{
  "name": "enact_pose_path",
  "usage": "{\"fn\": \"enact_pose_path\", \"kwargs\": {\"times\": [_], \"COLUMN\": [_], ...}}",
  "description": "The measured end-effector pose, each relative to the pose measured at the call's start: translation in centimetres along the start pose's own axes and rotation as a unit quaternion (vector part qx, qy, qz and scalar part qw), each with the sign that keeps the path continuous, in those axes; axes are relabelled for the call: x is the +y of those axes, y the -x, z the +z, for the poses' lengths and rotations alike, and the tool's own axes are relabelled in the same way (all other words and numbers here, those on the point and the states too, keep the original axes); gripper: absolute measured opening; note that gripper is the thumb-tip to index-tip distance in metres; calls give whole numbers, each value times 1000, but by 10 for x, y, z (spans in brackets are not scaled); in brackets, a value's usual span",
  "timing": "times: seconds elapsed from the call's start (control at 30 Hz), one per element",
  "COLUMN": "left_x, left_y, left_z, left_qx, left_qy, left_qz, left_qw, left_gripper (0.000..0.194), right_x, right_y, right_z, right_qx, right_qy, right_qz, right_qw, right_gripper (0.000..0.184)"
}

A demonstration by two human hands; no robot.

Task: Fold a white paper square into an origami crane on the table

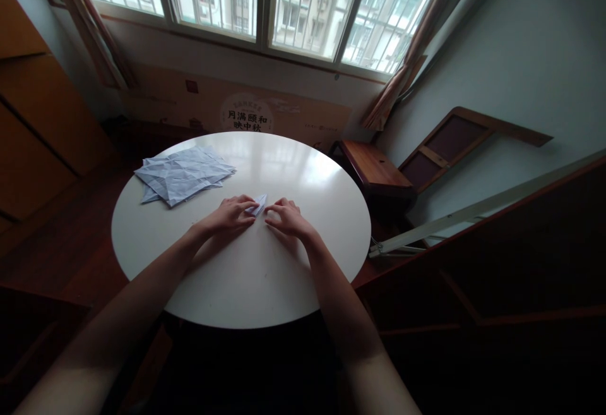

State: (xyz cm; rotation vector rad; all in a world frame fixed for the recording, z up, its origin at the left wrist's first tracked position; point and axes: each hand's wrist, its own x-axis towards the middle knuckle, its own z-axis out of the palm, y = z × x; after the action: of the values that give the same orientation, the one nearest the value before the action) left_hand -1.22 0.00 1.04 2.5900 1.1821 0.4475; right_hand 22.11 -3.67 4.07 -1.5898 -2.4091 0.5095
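Note:
A small folded piece of white paper [257,205] lies near the middle of the round white table [241,288]. My left hand [233,211] is closed on its left side, thumb and fingers pinching it. Just to the right of the paper, my right hand [286,216] is held with curved fingers, thumb and forefinger a little apart and nothing visible between them. Toward the left rear of the table lies a stack of creased paper sheets [187,172], apart from both hands.
A barred window [260,4] runs along the far wall, above a printed banner [189,102]. To the right stand a low wooden stool [376,165] and a wooden framed panel [445,146] by the wall. A wooden cabinet [42,112] is at the left.

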Motion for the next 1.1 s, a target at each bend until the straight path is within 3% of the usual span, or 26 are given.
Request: {"fn": "enact_pose_path", "kwargs": {"times": [1.1], "left_x": [0], "left_y": [1], "left_z": [0], "left_qx": [8], "left_qy": [-11], "left_qz": [8], "left_qw": [1000], "left_gripper": [47], "right_x": [4], "right_y": [-2], "right_z": [4], "right_qx": [5], "right_qy": [2], "right_qz": [-4], "right_qw": [1000], "right_gripper": [39]}}
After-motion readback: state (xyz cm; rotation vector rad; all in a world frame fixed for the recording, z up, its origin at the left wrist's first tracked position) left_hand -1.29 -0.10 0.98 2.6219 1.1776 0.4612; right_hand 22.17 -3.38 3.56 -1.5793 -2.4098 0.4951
